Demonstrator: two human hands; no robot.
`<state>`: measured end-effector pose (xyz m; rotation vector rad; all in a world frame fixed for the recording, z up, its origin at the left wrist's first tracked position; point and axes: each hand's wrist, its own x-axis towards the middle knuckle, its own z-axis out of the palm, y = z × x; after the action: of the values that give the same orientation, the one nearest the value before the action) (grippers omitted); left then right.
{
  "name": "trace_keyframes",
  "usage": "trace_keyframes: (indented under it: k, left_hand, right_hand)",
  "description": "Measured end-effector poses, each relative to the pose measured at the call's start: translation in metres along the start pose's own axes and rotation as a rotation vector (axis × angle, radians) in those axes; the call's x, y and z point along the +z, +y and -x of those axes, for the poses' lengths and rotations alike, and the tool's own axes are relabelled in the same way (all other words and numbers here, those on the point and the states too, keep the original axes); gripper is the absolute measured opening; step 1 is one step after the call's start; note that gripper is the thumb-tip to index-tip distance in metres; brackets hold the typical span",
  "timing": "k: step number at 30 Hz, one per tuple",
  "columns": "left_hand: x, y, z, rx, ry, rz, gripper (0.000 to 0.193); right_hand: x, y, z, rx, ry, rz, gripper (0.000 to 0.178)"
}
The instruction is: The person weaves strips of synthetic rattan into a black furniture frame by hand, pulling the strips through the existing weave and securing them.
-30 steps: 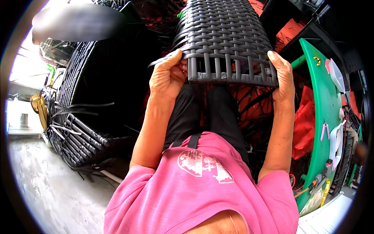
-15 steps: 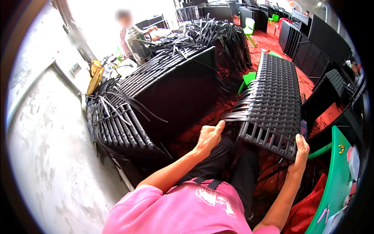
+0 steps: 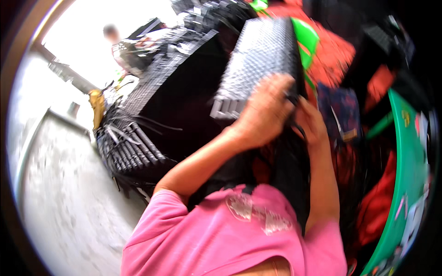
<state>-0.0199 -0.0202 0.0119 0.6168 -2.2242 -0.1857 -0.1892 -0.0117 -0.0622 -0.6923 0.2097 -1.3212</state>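
A black woven rattan-like piece (image 3: 264, 53), long and boxy, stands tilted in front of me, its near end showing bare ribs. My left hand (image 3: 267, 108) lies over its near right corner, fingers curled and smeared by motion; what they pinch is hidden. Close by, at the right side of that corner, my right hand (image 3: 311, 120) is closed, with a thin dark strip showing beside its fingers. The two hands almost meet there. The ends of the strip cannot be made out.
At the left stands a large black woven frame (image 3: 179, 78) with loose strips (image 3: 131, 119). Beyond it is another person (image 3: 122, 50). A green chair (image 3: 306, 39) stands behind the piece on the red floor (image 3: 331, 55). A green board (image 3: 400, 184) rises at my right.
The woven piece has shifted left and turned in view. My left hand has come over its near corner, and my right hand has moved in beside it. The view has swung too.
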Motion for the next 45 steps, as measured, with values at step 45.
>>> trace_keyframes:
  k: [45]
  left_hand:
    - [-0.037,-0.038,0.025,-0.252,0.084,0.219,0.016]
  right_hand:
    - [0.067,0.003,-0.003,-0.546,0.216,1.353,0.009]
